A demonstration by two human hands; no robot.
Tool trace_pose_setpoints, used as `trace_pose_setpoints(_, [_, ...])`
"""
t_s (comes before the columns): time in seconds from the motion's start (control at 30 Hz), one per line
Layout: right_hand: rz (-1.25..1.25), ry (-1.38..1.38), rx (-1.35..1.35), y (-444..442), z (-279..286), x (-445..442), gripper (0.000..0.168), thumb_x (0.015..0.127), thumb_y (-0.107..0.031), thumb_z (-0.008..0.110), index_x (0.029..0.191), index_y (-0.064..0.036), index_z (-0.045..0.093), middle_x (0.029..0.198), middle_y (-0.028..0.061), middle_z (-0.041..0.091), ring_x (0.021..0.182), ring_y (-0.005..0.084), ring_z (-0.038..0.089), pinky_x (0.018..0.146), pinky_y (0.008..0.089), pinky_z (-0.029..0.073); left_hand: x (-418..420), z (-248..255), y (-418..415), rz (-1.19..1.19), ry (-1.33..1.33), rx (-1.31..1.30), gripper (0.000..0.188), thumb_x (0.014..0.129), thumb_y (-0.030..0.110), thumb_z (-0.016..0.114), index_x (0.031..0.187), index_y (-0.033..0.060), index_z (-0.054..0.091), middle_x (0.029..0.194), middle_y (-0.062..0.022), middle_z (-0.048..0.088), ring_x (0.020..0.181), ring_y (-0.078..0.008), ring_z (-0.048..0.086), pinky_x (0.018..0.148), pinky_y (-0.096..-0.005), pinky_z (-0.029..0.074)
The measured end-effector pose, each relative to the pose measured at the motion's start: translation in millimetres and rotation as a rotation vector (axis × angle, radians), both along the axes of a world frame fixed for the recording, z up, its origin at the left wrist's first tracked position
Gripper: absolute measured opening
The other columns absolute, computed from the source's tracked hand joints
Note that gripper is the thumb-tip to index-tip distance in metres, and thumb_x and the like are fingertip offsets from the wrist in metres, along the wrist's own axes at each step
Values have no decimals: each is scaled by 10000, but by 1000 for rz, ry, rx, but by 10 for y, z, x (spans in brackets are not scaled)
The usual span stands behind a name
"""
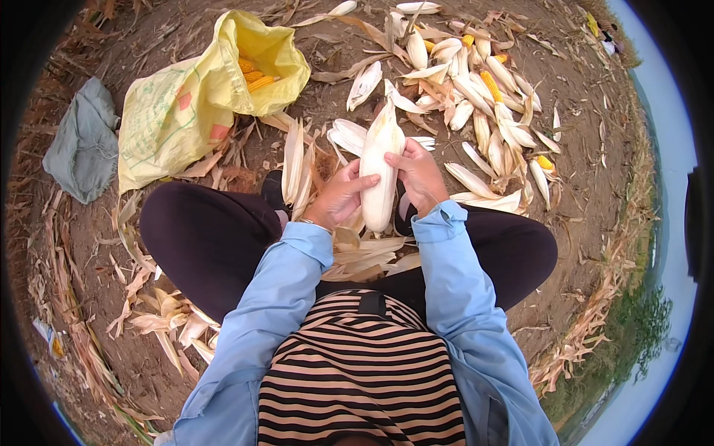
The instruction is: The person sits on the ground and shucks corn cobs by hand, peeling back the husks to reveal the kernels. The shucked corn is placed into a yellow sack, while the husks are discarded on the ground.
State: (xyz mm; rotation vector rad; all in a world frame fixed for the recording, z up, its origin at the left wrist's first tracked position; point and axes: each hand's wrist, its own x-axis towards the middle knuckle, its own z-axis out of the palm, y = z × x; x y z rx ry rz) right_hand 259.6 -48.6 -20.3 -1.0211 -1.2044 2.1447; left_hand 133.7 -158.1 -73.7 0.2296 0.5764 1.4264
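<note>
An ear of corn in its pale husk [380, 161] is held upright between my two hands, above the ground between my bent legs. My left hand [341, 192] grips its lower left side, thumb laid across the husk. On the opposite side, a little higher, my right hand [418, 173] holds it with the thumb pressed on the front. No kernels show on this ear. Loose husks [368, 259] lie beneath my hands, and stripped husk leaves [297, 161] rest by my left foot.
A yellow woven sack [173, 111] lies open at front left, with husked yellow cobs [256, 81] inside its mouth. Beside it is a grey sack [83, 139]. At front right spreads a pile of corn ears [474, 83], mostly in husk. More husks [173, 323] lie behind my left knee.
</note>
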Motion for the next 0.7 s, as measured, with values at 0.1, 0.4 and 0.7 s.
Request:
trace_pose_setpoints(0.1, [-13, 65, -41, -40, 35, 26, 384, 850, -16, 637, 1215, -20, 518, 1074, 87, 645, 962, 181, 633, 874, 324, 498, 22, -26, 19, 51, 85, -44, 577, 814, 84, 733, 1290, 7, 417, 1193, -108, 566, 1081, -192, 587, 953, -348, 490])
trace_pose_setpoints(0.4, [-126, 270, -139, -157, -31, 66, 377, 894, -16, 586, 1255, -15, 479, 1151, 98, 606, 1028, 195, 611, 907, 349, 507, 1, 21, -28, -7, -128, 103, 658, 879, 338, 672, 1383, 36, 376, 1235, -98, 568, 1092, -187, 589, 967, -354, 479])
trace_pose_setpoints(0.7, [-320, 594, -149, -117, -8, 252, 310, 930, -26, 545, 1231, -50, 474, 1167, 94, 595, 1066, 217, 596, 954, 399, 496, -27, 24, 69, 200, -259, 18, 435, 945, 304, 583, 1275, 34, 495, 1145, -98, 611, 1061, -202, 589, 967, -369, 464])
